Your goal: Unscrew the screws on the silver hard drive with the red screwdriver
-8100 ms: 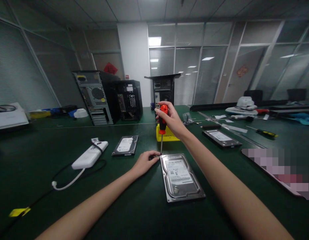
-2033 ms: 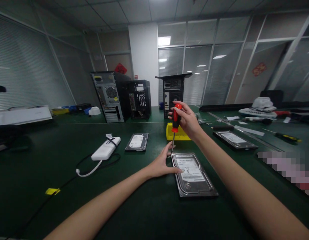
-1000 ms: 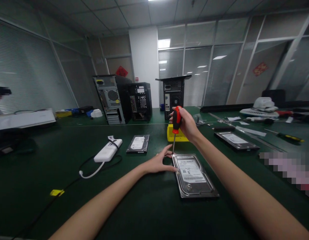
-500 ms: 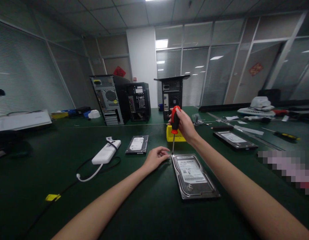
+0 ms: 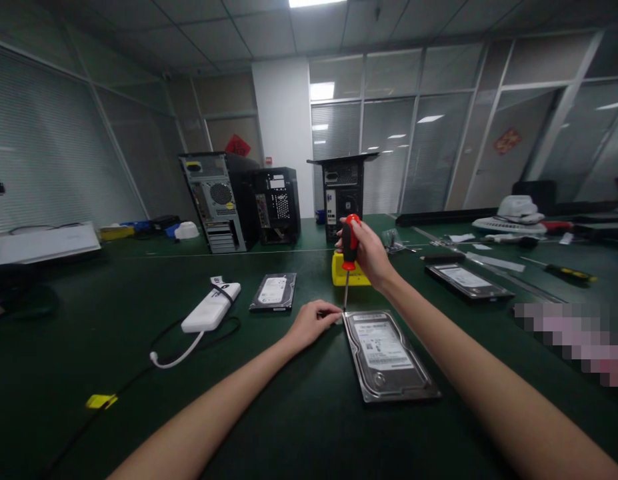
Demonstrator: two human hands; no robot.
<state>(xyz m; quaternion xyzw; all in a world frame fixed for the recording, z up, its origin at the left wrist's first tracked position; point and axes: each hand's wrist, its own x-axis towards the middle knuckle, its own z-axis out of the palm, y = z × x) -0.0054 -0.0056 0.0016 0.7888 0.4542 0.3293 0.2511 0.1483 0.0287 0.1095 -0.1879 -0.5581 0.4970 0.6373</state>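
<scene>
A hard drive (image 5: 389,353) lies label up on the dark green table in front of me. My right hand (image 5: 366,250) is wrapped round the red and black handle of a screwdriver (image 5: 349,247), held upright with its tip at the drive's far left corner. Beside that corner, my left hand (image 5: 313,321) has its thumb and fingers pressed together near the screwdriver tip; anything between them is too small to make out. Just behind the screwdriver sits a yellow object (image 5: 359,275), partly hidden by my right hand.
A second hard drive (image 5: 273,291) and a white power strip (image 5: 211,307) lie left. Another drive (image 5: 469,280) and a yellow-black screwdriver (image 5: 569,272) lie right. Computer cases (image 5: 221,200) stand at the back. A blurred pinkish patch (image 5: 573,340) is at the right edge.
The fingers of my left hand have closed together and moved slightly right, nearer the screwdriver tip. My right hand keeps the screwdriver upright at the same corner.
</scene>
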